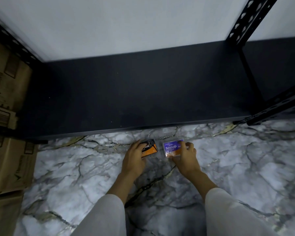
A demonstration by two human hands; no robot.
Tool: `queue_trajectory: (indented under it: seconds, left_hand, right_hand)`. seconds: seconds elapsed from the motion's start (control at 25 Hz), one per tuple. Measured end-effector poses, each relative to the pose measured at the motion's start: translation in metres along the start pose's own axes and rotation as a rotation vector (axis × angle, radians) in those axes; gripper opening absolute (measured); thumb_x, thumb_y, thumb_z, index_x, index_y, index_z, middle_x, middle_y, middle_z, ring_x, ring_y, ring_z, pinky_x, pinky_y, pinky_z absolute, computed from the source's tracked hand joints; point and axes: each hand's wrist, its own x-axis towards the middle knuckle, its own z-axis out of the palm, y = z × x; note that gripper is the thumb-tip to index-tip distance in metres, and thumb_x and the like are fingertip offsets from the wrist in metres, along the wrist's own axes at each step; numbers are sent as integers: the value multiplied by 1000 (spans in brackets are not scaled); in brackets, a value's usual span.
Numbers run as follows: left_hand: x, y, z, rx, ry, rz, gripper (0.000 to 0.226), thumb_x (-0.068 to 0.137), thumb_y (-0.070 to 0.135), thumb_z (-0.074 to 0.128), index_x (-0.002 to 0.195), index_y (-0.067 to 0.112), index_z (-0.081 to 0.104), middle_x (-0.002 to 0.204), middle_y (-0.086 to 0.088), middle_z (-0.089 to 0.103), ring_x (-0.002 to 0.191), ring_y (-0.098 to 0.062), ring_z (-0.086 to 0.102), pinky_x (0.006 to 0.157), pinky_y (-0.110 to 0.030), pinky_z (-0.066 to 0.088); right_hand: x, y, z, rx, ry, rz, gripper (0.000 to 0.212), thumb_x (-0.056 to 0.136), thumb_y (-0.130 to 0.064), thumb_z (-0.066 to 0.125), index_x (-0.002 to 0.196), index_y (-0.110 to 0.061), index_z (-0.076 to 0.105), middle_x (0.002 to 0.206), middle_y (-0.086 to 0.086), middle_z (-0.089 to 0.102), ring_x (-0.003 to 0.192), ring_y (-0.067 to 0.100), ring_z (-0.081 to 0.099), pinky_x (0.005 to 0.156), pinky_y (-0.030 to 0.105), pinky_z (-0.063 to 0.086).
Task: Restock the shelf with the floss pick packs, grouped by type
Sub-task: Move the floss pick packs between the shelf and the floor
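I hold one pack in each hand, low over the marble floor (228, 167) and just in front of the shelf edge. My left hand (134, 159) grips the black and orange pack (149, 148) from its left side, the fingers curled around the edge. My right hand (186, 157) pinches the purple pack (172, 149) from its right side, thumb below and fingertips on top.

The black shelf board (143, 91) lies straight ahead of both hands, beyond the packs, and nothing stands on the part I can see. Both packs have the long side running left to right, parallel to the front edge of the shelf, so I think they can go forward without turning. Each hand is about equally near to the shelf. The two packs are near each other but not touching.

The dark pack shows letters ending in "coal" (probably charcoal, my hand covers the beginning). The purple one says "Smooth", with an orange band at the bottom and a shiny clear wrap. They are two different types, so I judge they must go to separate groups on the board. Brown cardboard boxes (7, 116) stand at the left.
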Motion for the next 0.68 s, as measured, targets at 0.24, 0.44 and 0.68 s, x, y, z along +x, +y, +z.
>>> queue_trajectory:
  seconds: [0.24,0.44,0.68]
  left_hand:
    - [-29,35,-60,44,53,-39,29,93,23,53,122,25,57,125,4,56,109,-19,57,87,-37,50]
    - [-68,89,-139,80,41,-26,20,95,29,46,109,28,61,113,4,64,105,-21,59,87,-35,50]
    - [-145,176,-245,205,202,98,20,92,29,45,100,29,63,106,4,66,96,-24,61,78,-32,45]
  right_hand:
    - [-26,-34,-39,-135,-20,-56,36,89,-9,51,125,-9,50,130,16,46,115,32,48,92,40,48]
    - [-71,-90,-117,-163,22,-100,28,88,-15,45,112,-13,60,114,15,62,101,36,60,82,35,50]
    - [-166,-165,-241,-254,180,-282,21,89,-30,50,101,-19,63,104,6,65,94,29,62,75,34,47]
